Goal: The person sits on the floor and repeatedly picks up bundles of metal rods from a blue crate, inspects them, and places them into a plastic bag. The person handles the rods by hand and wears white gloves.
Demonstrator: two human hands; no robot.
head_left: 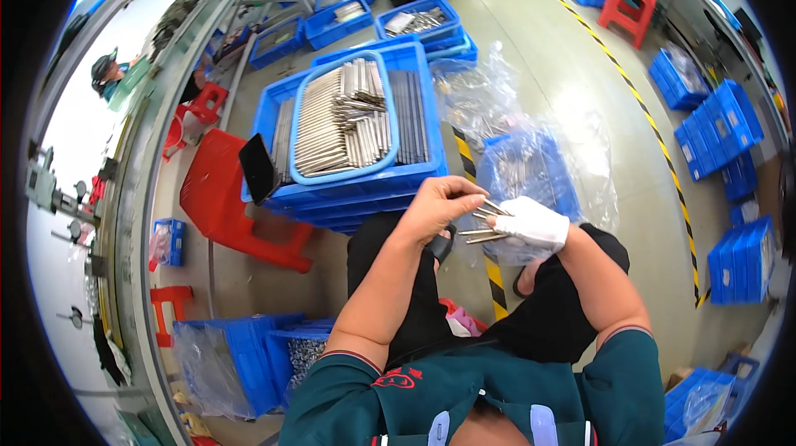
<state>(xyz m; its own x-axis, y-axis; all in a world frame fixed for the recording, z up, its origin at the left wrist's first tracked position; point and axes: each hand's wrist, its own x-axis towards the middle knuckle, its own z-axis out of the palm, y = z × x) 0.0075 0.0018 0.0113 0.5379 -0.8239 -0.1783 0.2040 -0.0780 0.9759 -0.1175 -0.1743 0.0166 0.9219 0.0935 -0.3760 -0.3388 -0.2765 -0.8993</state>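
Remote view via head cam, L to R. Far L: red chair [217,185], then a black phone-like slab [259,169] leaning at the near L corner of the blue crate [361,190]. Light-blue basket [391,118] sits at the crate's top, w/ stacked metal pieces [323,131] inside. Next, L hand [444,200], bare: thumb & index tips nearly meet at the upper ends of the loose bunch; whether this L grip has hold of one I can't tell. Centre: metal rods [481,232], approx. four, fanned betw. the hands, free ends L; lower ones lie near level, upper ones slant up-L. R hand [535,226], white-gloved, is closed on their R ends; I see no gap in this R grip. Behind it, farther off: blue bin [566,185] w/ clear plastic & more metal parts. Key relation, as I judge it: rods' long axes run R-to-L out of the glove, upper tips right at the L fingertips, lower tips just below & apart; basket lies up-L, nearer the L hand.
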